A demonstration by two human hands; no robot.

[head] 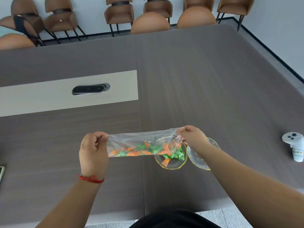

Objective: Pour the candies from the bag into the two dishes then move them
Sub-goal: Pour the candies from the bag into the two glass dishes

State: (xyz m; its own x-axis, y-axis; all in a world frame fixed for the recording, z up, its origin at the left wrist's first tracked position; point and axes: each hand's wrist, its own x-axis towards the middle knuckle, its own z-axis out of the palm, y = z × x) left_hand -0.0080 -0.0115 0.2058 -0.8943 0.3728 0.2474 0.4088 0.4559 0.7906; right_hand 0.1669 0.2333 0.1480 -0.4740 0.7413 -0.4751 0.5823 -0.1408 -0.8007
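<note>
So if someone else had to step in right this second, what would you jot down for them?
Left hand: shut on one end of the plastic bag.
Right hand: shut on the other end, the bag stretched above the table.
Candies: most are in the bag; a few lie in the left dish.
Right dish: beside the left one, looks empty, partly hidden by the arm.
Left to do: finish filling both dishes, then move them.

Orange and green candies
</note>
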